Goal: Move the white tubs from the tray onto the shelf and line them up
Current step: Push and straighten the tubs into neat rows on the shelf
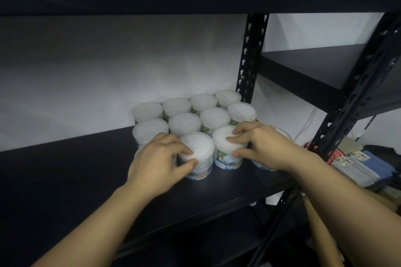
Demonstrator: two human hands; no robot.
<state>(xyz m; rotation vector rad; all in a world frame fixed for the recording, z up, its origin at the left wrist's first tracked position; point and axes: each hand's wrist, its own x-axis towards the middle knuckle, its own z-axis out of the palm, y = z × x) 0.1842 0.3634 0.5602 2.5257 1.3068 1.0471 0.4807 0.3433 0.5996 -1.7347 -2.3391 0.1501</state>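
Both hands (208, 154) grip adjacent front tubs (211, 154) on the shelf (65, 180).

Two bare forearms and hands, nothing worn.

The left hand (159, 159) and the right hand (265, 146) are both uncovered, with no glove, ring or bracelet that shows. No watch or band shows at either wrist. Both forearms are bare all the way to the near edge of the view, so no sleeve or cuff appears on either arm. The fingernails that show on the thumbs and on a few fingers are short and plain, with no polish to be seen. The light is dim and the picture soft, so finer marks on the arms cannot be made out. Nothing else of the person comes into view.
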